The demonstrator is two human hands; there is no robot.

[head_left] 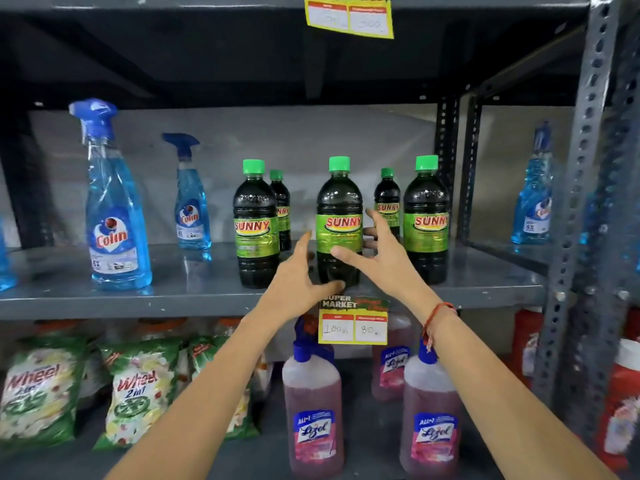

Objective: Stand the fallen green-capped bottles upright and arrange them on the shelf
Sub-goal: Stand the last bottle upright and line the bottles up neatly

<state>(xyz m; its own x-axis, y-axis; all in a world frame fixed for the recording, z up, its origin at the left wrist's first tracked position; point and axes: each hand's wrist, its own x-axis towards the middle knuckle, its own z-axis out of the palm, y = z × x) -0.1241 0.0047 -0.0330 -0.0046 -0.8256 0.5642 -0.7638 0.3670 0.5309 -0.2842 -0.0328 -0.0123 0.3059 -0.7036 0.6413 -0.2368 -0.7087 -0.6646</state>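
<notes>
On the grey metal shelf (104, 299), five clear plastic bottles of dark liquid stand upright, long axes vertical, green caps up: three in front, two behind. Left hand (294, 282) and right hand (384, 258) flank the middle front bottle (339, 220), fingers spread; the right thumb seems to touch its glossy green label, though actual contact is unclear.

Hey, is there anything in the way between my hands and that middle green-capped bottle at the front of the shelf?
Nothing visible. The left hand and right hand flank the middle green-capped bottle with open fingers, and no other object lies between them and it. The neighbouring Sunny bottles stand clear to either side.
</notes>
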